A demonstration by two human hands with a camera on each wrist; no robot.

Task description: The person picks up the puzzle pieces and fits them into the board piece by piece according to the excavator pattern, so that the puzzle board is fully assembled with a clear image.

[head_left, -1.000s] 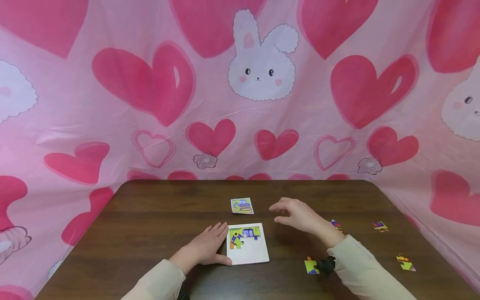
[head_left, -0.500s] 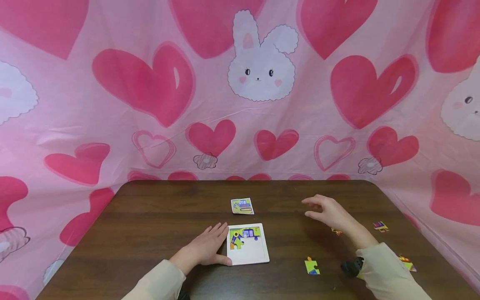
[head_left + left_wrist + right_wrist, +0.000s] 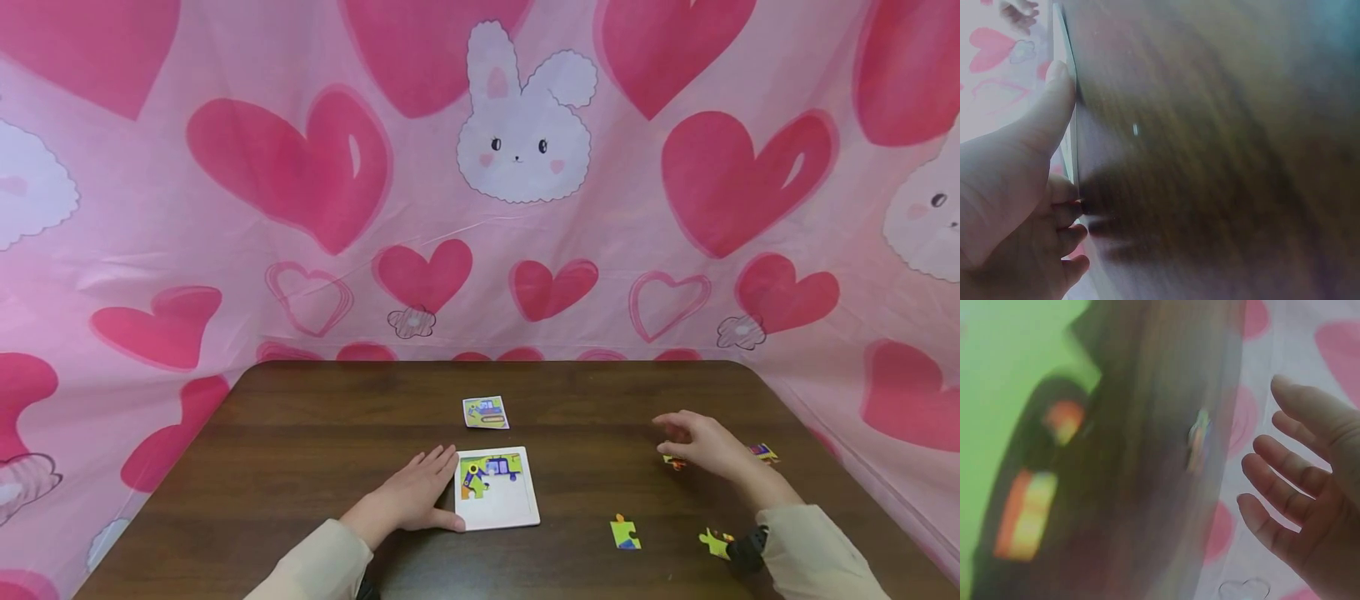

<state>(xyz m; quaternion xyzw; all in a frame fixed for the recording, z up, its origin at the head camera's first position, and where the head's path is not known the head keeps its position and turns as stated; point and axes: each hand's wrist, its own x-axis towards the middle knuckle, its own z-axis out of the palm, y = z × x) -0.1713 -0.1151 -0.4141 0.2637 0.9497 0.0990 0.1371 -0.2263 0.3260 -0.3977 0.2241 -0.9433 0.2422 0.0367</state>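
Note:
A white puzzle tray (image 3: 501, 504) lies on the table with several joined jigsaw pieces (image 3: 491, 469) along its top and left side, showing part of a digger picture. My left hand (image 3: 408, 492) rests at the tray's left edge, fingers extended and thumb at the lower left corner. In the left wrist view the thumb (image 3: 1057, 103) lies along the tray's edge. My right hand (image 3: 705, 442) hovers on the right with loosely bent fingers and nothing in them. It partly covers a jigsaw piece (image 3: 672, 461); the right wrist view shows a gap between fingers and table.
A small digger picture card (image 3: 486, 412) lies behind the tray. Loose jigsaw pieces are spread on the right: a green piece (image 3: 624, 532), a yellow-green piece (image 3: 715, 543) beside the right wrist, and a purple piece (image 3: 764, 452) behind the forearm. A pink heart-printed cloth (image 3: 525, 250) hangs behind the table.
My right hand has moved rightward from beside the tray, then come down nearer the loose piece at right. My left hand and the tray have stayed in place.

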